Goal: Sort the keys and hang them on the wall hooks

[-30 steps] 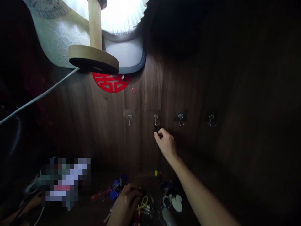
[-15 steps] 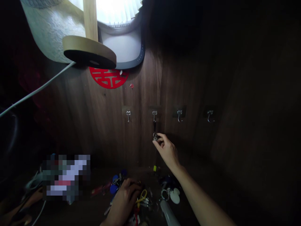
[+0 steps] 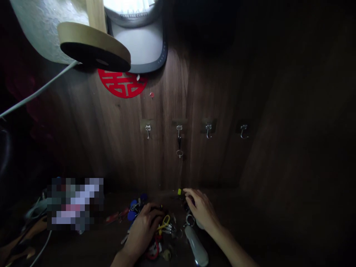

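Observation:
My left hand (image 3: 143,226) rests low over a loose pile of keys and key rings, its fingers bent and apart; its fingertips are partly hidden. Blue round key tags (image 3: 132,214) lie at its left, and a yellow looped strap (image 3: 166,221) beside its fingers. My right hand (image 3: 204,211) is open at the right of the pile, its fingertips close to a small yellow-green tag (image 3: 179,191); whether they touch it I cannot tell. Below it lie a metal ring (image 3: 190,220) and a grey-white elongated object (image 3: 197,246). A key ring (image 3: 180,152) with a dark strap hangs from a hook (image 3: 179,129).
More metal hooks (image 3: 208,129) run in a row along the dark wood panel (image 3: 167,167). Above hang a cap (image 3: 139,46), a round lamp base (image 3: 94,46) with a white cable (image 3: 39,91), and a red cut-out ornament (image 3: 122,85). A blurred-out item (image 3: 75,207) sits at left.
My right hand has let go of the key ring hanging on the hook and moved down to the pile. My left hand has stayed over the keys. The view has shifted slightly.

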`<state>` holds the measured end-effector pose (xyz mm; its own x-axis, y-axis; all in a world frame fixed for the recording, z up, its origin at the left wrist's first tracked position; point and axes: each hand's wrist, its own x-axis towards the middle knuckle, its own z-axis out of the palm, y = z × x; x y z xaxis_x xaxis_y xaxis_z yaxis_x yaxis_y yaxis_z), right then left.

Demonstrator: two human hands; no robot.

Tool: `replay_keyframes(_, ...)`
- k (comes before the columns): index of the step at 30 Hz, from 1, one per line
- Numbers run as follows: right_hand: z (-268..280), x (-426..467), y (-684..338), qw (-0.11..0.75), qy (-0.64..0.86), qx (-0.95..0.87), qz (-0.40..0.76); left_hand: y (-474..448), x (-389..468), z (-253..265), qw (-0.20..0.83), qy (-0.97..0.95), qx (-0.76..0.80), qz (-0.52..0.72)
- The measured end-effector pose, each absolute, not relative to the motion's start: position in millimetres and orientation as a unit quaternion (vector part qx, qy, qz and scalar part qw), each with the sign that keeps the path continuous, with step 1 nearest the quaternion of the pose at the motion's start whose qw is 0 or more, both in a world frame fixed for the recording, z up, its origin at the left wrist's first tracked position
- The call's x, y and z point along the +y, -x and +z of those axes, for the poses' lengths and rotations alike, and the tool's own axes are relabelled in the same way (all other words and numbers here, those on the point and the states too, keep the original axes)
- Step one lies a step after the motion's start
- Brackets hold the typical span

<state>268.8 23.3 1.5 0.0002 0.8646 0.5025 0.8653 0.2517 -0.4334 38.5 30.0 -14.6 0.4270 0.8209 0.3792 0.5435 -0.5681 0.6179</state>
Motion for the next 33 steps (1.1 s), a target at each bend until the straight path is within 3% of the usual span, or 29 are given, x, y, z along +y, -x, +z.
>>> replay_keyframes(10,-14.8,23.8,-259.7,0.252,0.569,-0.783,-0.017,-37.7,31.0,-21.1,0.209,-0.818,0.420,0.332)
replay_keyframes(25,-23.1,31.4,-274.5,0.217,0.636,-0.733,-0.101,-37.8,28.4,-12.5,0.184,-0.826,0.426,0.319)
replay_keyframes(33,-22.7,36.6,-270.8,0.261,0.621,-0.731,-0.107,-38.1,31.2,-14.9,0.183,-0.828,0.418,0.327)
